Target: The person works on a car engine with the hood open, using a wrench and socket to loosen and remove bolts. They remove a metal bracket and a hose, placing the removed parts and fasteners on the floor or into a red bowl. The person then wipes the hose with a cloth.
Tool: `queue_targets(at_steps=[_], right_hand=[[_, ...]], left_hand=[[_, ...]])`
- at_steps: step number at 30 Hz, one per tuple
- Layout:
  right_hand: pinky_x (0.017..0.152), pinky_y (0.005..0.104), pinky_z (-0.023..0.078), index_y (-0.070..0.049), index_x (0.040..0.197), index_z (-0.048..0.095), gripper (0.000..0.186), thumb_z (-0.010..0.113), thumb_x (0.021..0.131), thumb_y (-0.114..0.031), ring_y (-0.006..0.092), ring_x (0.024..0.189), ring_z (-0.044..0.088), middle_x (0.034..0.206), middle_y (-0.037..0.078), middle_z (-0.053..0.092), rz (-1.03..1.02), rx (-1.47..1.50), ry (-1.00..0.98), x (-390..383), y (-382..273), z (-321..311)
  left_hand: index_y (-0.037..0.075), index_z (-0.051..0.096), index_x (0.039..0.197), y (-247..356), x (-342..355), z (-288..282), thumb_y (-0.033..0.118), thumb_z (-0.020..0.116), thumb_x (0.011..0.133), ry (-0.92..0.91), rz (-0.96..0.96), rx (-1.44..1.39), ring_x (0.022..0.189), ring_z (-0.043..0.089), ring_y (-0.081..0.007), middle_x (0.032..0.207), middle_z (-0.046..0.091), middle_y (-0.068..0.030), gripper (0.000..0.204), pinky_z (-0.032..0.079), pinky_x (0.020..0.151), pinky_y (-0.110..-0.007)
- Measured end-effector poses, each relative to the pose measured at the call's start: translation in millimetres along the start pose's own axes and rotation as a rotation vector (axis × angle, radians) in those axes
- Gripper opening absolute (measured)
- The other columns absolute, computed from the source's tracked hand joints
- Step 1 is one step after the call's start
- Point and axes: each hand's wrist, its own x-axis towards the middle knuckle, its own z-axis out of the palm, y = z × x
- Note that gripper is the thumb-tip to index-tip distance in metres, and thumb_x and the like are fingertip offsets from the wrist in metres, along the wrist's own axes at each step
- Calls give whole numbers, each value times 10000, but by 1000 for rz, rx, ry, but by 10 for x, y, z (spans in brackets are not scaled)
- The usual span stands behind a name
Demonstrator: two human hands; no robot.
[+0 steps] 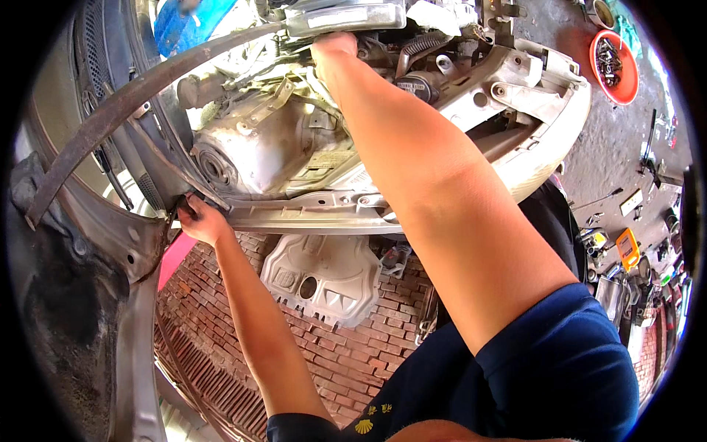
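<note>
Brick floor point(353, 346) adjoins the car point(258, 147), two-handed repair apparently underway, left hand point(205, 221) curled narrow at a metal edge point(302, 220), right hand's point(336, 48) grip indeterminable, steady bracing likely needed next.

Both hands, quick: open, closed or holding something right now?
Left hand: curled beside the metal rail; any hold unclear.
Right hand: partly hidden in the engine bay; can't tell.
</note>
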Motion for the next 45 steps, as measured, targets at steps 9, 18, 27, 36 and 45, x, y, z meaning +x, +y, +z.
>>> queue_targets(at_steps=[9,18,27,36,45], right_hand=[[689,345,561,-191,1097,789,239,689,881,-214,183,972,730,1077,-12,758,-441,-244,-279,-896,-535,-726],[789,358,527,-273,1114,793,269,719,856,-258,112,1095,672,1170,-114,700,-722,-476,-293,-1133,-582,-1128],[808,396,512,-210,1069,794,250,644,889,-296,142,1016,682,1102,-49,714,-522,-377,-327,-1019,-582,-976],[606,339,531,-155,933,760,106,688,867,-195,201,855,714,937,50,747,-161,-164,-252,-502,-178,-506],[639,369,539,-183,1010,791,195,650,879,-153,192,847,702,1030,12,767,-173,-292,-243,-473,-323,-688]], left_hand=[[-77,730,1057,-201,38,-285,262,677,958,14,-104,-34,918,717,-395,1026,748,-246,358,552,817,-455],[-57,741,1057,-43,19,-150,292,685,952,12,-63,-5,926,714,-408,1037,745,-251,369,548,826,-474],[-57,736,1039,-161,30,-235,278,684,954,39,-73,13,886,718,-372,985,756,-227,349,550,809,-451],[-118,712,1028,-179,44,-101,299,695,957,62,-49,-59,881,713,-404,989,730,-299,424,553,791,-456],[-95,709,1021,-5,12,-29,294,672,978,20,-21,-38,853,715,-381,962,745,-243,393,545,768,-446]])
